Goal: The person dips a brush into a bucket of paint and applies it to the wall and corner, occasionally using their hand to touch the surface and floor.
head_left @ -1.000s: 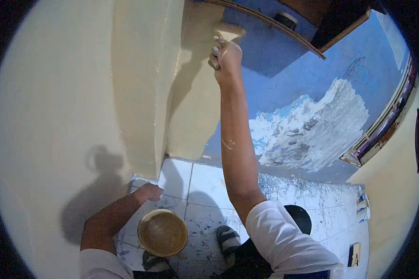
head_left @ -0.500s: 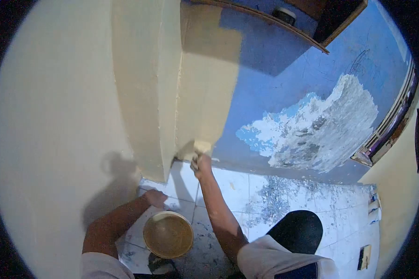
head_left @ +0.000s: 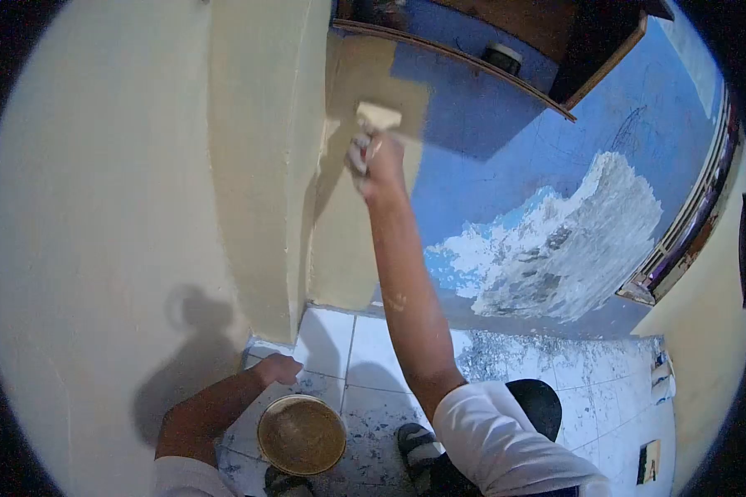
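My right hand (head_left: 378, 161) grips a wide paintbrush (head_left: 379, 116) with a cream-coated head. The brush is against the beige painted strip (head_left: 344, 240) of the wall, below the wooden shelf. To the right of that strip the wall (head_left: 464, 186) is blue. My left hand (head_left: 279, 369) is low over the tiled floor, its fingers curled in, with nothing visible in it. Just below it stands a round bucket (head_left: 302, 435) of beige-brown paint.
A wooden shelf (head_left: 456, 55) juts out overhead and holds a jar (head_left: 502, 59). A whitish peeled patch (head_left: 568, 240) marks the blue wall. Paint flakes (head_left: 493, 356) litter the white tiles. A black-and-cream object (head_left: 648, 461) lies at the right.
My right hand has moved the paintbrush up the wall, from near the floor to just below the shelf. My left hand stays beside the bucket, its fingers more curled.
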{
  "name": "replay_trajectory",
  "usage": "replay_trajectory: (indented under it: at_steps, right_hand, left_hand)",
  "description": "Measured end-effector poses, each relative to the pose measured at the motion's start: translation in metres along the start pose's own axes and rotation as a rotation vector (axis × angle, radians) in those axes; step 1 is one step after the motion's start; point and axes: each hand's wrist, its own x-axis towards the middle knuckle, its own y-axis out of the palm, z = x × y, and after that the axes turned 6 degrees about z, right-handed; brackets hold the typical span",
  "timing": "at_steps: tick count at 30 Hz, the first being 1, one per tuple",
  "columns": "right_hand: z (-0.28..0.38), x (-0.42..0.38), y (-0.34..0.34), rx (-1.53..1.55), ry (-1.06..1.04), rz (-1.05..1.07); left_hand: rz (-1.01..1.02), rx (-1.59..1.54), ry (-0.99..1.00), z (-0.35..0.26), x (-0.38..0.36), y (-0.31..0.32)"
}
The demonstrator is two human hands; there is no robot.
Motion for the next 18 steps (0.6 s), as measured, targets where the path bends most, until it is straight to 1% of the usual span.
replay_trajectory:
  at_steps: [1, 2, 3, 5, 6, 7, 9, 10, 11, 13, 15, 16, 18]
  right_hand:
    - [0.01, 0.017, 0.003, 0.018, -0.065, 0.053]
    - [0.02, 0.027, 0.008, 0.034, -0.131, 0.105]
    - [0.028, 0.033, 0.011, 0.043, -0.134, 0.096]
    - [0.045, 0.035, 0.027, 0.063, -0.139, 0.086]
    - [0.044, 0.039, 0.027, 0.005, -0.148, 0.092]
    - [0.042, 0.034, 0.026, -0.049, -0.151, 0.09]
    - [0.031, 0.008, 0.022, -0.151, -0.156, 0.09]
    - [0.013, -0.002, 0.012, -0.143, -0.124, 0.051]
    - [-0.008, -0.012, -0.003, -0.135, -0.093, 0.01]
    - [-0.038, -0.054, -0.028, -0.077, 0.112, -0.096]
    - [-0.073, -0.08, -0.047, -0.022, 0.173, -0.266]
    - [-0.083, -0.086, -0.057, -0.034, 0.192, -0.297]
    - [-0.097, -0.09, -0.067, -0.054, 0.233, -0.356]
  left_hand:
    - [0.025, 0.004, -0.003, -0.002, 0.003, 0.0]
    - [-0.071, -0.078, 0.053, -0.004, -0.005, 0.0]
    - [-0.166, -0.159, 0.11, -0.004, -0.02, 0.002]
    - [-0.206, -0.247, 0.157, 0.009, -0.016, 0.015]
    - [-0.15, -0.251, 0.143, 0.022, 0.008, 0.031]
    - [-0.116, -0.214, 0.123, 0.022, 0.009, 0.03]
    - [-0.074, -0.096, 0.078, 0.006, -0.015, 0.003]
    - [-0.066, -0.017, 0.053, -0.003, -0.029, -0.01]
    - [-0.067, 0.009, 0.049, 0.0, -0.023, -0.006]
    - [-0.065, 0.064, 0.041, 0.01, -0.002, 0.008]
    - [-0.11, 0.1, 0.051, 0.017, 0.014, 0.021]
    - [-0.13, 0.119, 0.053, 0.02, 0.016, 0.025]
    - [-0.095, 0.051, 0.025, 0.004, -0.009, 0.002]
